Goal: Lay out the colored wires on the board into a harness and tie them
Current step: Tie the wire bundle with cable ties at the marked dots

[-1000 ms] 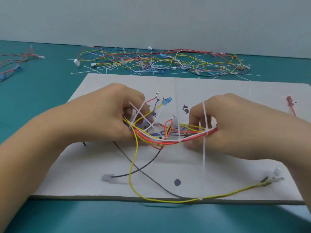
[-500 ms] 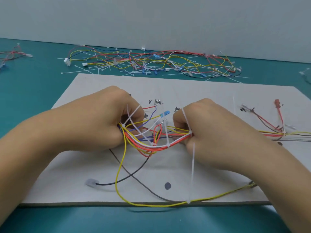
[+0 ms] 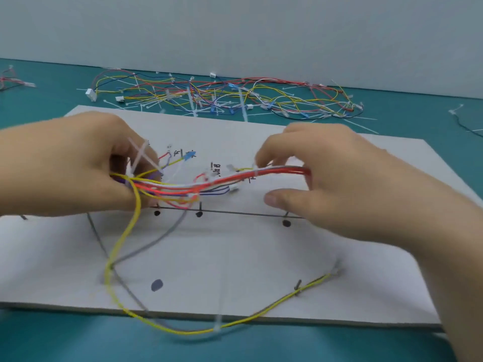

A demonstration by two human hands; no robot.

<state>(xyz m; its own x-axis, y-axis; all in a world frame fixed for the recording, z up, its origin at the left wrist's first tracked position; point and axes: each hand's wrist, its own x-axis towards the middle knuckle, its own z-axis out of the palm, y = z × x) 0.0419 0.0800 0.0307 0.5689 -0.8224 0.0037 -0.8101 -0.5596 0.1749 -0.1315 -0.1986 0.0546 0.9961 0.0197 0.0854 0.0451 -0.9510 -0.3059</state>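
Note:
A bundle of red, white, yellow and purple wires [image 3: 209, 184] is held above the white board [image 3: 235, 252]. My left hand [image 3: 78, 163] grips the bundle's left end, where white cable ties stick up between the fingers. My right hand [image 3: 334, 178] has its fingers curled over the bundle's right end, thumb stretched out below it. A long yellow wire [image 3: 125, 246] drops from my left hand, loops past the board's near edge and runs right to a peg [image 3: 298, 284]. A grey wire [image 3: 156, 241] hangs beside it. The frame is motion-blurred.
A large tangle of spare wires and white cable ties [image 3: 222, 97] lies on the teal table behind the board. Another small wire bundle [image 3: 13, 82] sits far left. Black route lines and dots [image 3: 200, 214] mark the board.
The bundle has been lifted and stretched straighter. My right hand has moved right along it and its thumb has opened. The long white tie hanging under my right hand is gone from there.

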